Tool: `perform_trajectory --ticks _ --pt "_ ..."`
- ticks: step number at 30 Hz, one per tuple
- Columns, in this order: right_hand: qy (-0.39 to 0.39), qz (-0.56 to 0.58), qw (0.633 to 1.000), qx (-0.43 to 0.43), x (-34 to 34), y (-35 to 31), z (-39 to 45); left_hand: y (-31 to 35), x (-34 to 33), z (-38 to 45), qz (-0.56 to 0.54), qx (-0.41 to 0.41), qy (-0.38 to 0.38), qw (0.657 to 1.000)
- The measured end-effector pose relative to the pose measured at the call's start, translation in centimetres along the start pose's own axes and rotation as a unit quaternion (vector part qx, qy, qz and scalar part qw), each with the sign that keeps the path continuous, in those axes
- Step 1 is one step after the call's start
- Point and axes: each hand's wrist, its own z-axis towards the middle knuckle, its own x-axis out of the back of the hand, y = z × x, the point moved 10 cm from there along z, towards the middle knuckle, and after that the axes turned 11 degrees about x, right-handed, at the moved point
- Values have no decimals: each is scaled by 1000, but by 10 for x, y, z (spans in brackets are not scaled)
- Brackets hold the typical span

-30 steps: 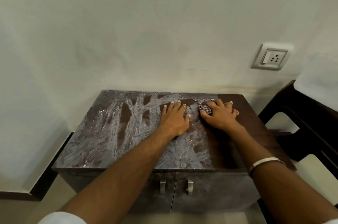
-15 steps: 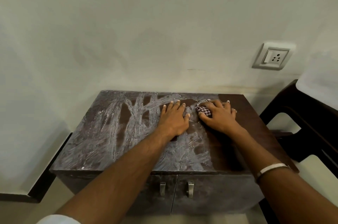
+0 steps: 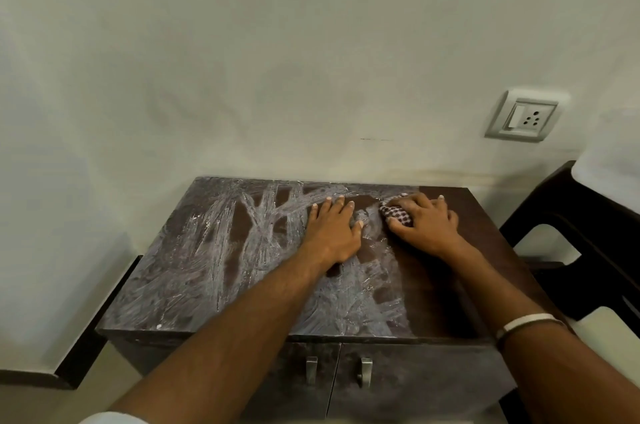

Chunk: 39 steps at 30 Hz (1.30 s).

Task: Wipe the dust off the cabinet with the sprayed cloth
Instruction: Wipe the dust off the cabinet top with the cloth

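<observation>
While the left hand is kept flat on the cabinet top, fingers straight and slightly spread, the right hand is seen shifted a little toward the cabinet's back edge compared with the earlier frame. The checked cloth is pressed to the cabinet top under the right hand, whose fingers are curled over it. Dust streaks are left on the cabinet's left portion; its right strip is wiped dark.
</observation>
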Motion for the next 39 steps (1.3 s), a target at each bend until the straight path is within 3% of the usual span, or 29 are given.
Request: perform_trajectory --ticks 5,11,17,24,29,36,39 --pt "-6 12 998 -68 7 6 14 -3 -2 2 2 -1 -1 1000" --pt "0 2 1000 -4 4 2 3 5 -2 8 -3 -6 0 1000" --pt "-17 13 997 -74 4 17 20 6 -3 9 0 -11 -5 1000" --pt "-2 3 1000 -8 4 1 13 8 -3 17 -6 -10 2 1000" --pt "-19 16 997 -68 4 11 27 9 -6 20 -7 -8 0 1000" --pt "-11 12 1000 -20 0 10 28 13 -5 25 -8 -16 0 1000" --pt "-24 21 998 -53 2 22 33 12 -4 24 -11 -18 0 1000"
